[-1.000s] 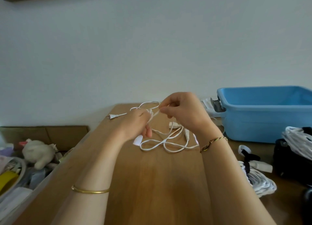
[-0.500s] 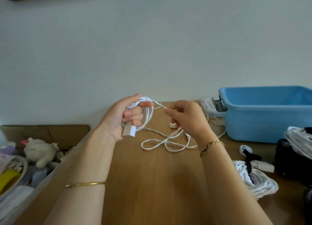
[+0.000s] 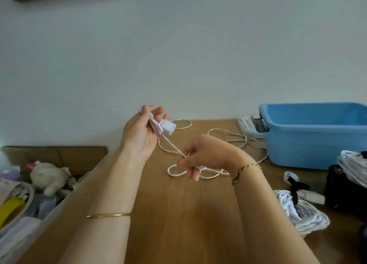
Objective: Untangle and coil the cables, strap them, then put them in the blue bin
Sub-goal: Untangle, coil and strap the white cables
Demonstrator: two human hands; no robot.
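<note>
Left hand (image 3: pixel 139 133): raised off the table, palm toward the camera. Its fingers are curled round a few gathered turns of white cable (image 3: pixel 155 127), and the white connector (image 3: pixel 168 128) pokes out past the fingertips. My read: this is the anchor hand, pinning the coil in progress so the turns don't spring apart, with the plug end kept outside the loops.

Right hand (image 3: pixel 206 154): lower, just above the table (image 3: pixel 178 224). Thumb and forefinger pinch a single strand that runs taut up to the left hand. The other fingers are loosely curled, one pointing down into the slack. Probably the feeder: it tensions one strand so the next turn lays flat and twist-free.

Rest of the cable: loose on the table, with flat loops directly under the right hand. More slack runs back toward the foot of the blue bin (image 3: pixel 297 107). No strap on it yet. I'd call this mid-coiling, with a fair amount of slack left to take in.

Bin: back right of the table, open top. Can't tell from this angle what's inside.

Near right: a coiled white bundle (image 3: pixel 305 218) lies on the table with a black strap (image 3: pixel 294 190) round it; looks finished but isn't in the bin. Another white coil (image 3: pixel 353 164) sits on a black object (image 3: pixel 343 192) at the right edge.

Left of the table, lower down: a cardboard box (image 3: pixel 59 154) with a plush toy (image 3: pixel 49 174) and assorted clutter.
</note>
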